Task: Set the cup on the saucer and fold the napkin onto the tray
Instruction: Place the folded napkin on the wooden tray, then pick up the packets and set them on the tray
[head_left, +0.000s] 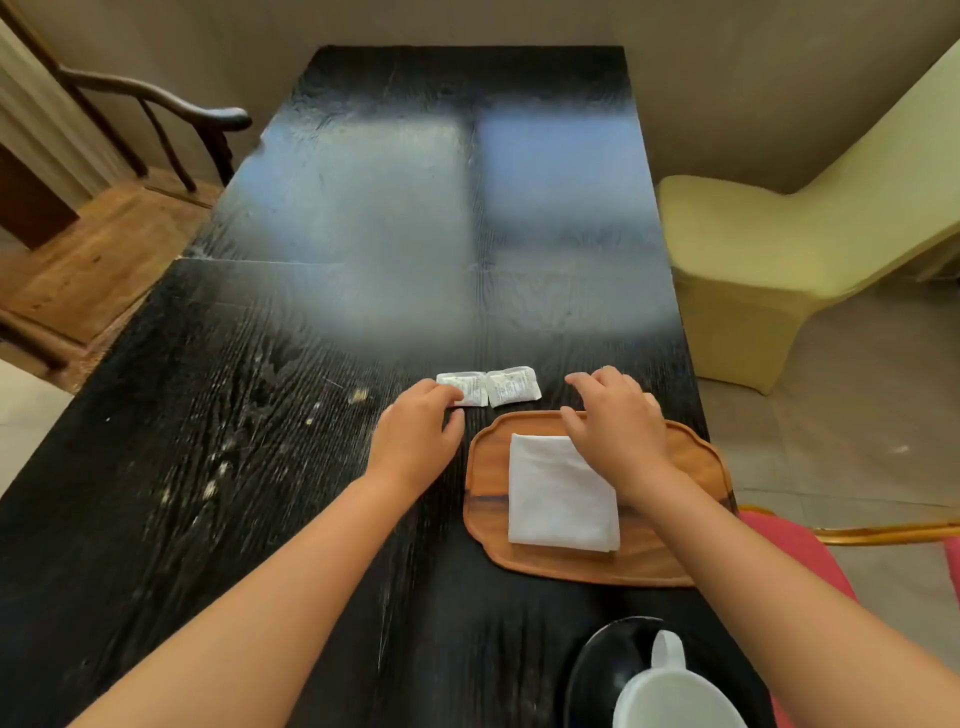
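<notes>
A white napkin (558, 499), folded into a square, lies on the wooden tray (691, 462) at the table's right side. My right hand (615, 428) hovers over the tray's far edge and the napkin's far corner, fingers spread, holding nothing. My left hand (418, 434) rests left of the tray, its fingertips touching the left one of two white sachets (491, 387) that lie just beyond the tray. Close to me at the bottom edge, a white cup (675, 696) with its handle pointing away stands on a black saucer (597, 670).
The long black wooden table (311, 364) stretches away ahead, with pale specks on its left half. A cream covered chair (769, 260) stands to the right, a dark wooden chair (156, 114) at the far left, and a red seat (800, 551) by my right arm.
</notes>
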